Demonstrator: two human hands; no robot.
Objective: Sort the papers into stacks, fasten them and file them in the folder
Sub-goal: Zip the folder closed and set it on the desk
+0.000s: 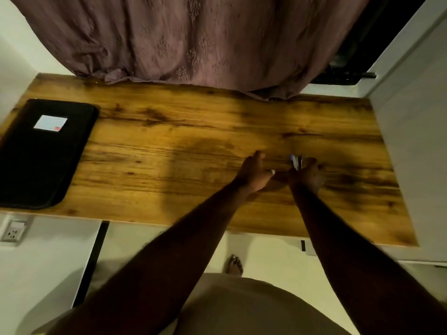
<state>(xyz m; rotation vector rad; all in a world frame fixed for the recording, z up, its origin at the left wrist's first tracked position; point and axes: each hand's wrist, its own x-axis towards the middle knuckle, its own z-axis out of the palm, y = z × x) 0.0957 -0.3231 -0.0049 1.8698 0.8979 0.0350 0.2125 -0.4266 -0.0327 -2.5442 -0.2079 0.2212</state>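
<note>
Here, the right hand (pixel 307 175) has its fingers curled round a small blue-and-white thing (pixel 295 162), too blurred to name, perhaps a clip for fastening. The left hand (pixel 254 174) is just beside it, fingers loose and apart, holding nothing. Both are well to the right of the folder (pixel 36 153), over the same table (pixel 169 131). The small thing is likely light, stiff and easy to drop, so a fingertip pinch suits it. The folder is black, flat, round-cornered and closed, with a pale label (pixel 50 122) on its cover. It looks light and somewhat pliant. I would take it by its right edge, the one nearest the hands. No papers show.
</note>
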